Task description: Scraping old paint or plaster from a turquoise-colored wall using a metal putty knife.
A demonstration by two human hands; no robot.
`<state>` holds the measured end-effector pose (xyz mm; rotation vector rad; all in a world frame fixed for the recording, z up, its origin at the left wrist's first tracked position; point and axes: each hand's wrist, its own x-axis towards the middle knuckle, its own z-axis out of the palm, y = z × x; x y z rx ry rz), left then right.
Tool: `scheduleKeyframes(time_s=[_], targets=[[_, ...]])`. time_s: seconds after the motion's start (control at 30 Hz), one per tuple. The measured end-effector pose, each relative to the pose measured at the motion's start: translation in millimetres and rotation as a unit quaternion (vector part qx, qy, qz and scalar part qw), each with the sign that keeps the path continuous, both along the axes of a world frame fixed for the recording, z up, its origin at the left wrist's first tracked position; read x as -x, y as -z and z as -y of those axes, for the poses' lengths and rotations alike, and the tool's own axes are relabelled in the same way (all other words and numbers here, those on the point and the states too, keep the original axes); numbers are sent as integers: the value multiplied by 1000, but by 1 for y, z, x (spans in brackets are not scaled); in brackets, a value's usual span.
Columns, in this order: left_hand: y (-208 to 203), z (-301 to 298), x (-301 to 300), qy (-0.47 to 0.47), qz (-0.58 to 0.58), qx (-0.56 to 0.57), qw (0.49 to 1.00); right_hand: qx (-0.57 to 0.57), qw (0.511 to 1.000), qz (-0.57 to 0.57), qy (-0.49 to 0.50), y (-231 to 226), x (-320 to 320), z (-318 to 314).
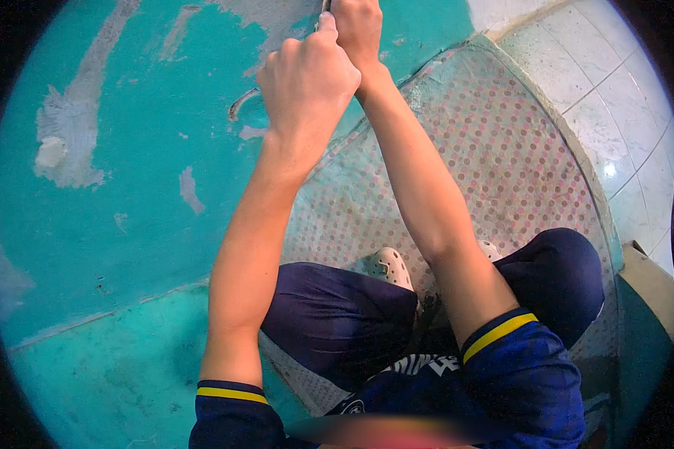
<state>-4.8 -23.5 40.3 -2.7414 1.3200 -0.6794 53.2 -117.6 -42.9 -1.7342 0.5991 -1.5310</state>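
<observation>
Both my arms reach to the upper edge of the view, in front of a teal painted wall (165, 247) with bare and pale patches. My left hand (311, 86) is closed in a fist with its thumb pointing up. By the thumb tip a thin strip with a metallic look (326, 6) shows; the rest of it is out of view or covered. Right beside it, overlapping at the wrist, is my right hand (358, 30). Its fingers look curled, but the top edge cuts them off, and what they hold cannot be made out.
A long pale patch (71, 138) runs down the wall at left, and a small curved gouge (240, 103) lies near my left hand. Below me is a dotted floor covering (494, 142), bordered by white tiles (614, 127) at right. A beige clog (393, 268) is on my foot.
</observation>
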Motion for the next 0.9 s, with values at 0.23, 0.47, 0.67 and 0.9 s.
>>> scheduleKeyframes(time_s=[0.23, 0.47, 0.67, 0.9], targets=[[-9, -2, 11, -48, 39, -27, 998, 23, 999, 27, -19, -1, -3, -16], [-10, -10, 2, -49, -12, -11, 999, 24, 999, 23, -17, -2, -6, -23], [-26, 15, 18, -45, -69, -61, 995, 13, 999, -11, -51, -2, 6, -8], [-24, 4, 16, -35, -1, -47, 998, -13, 997, -33, -67, -23, 17, -14]])
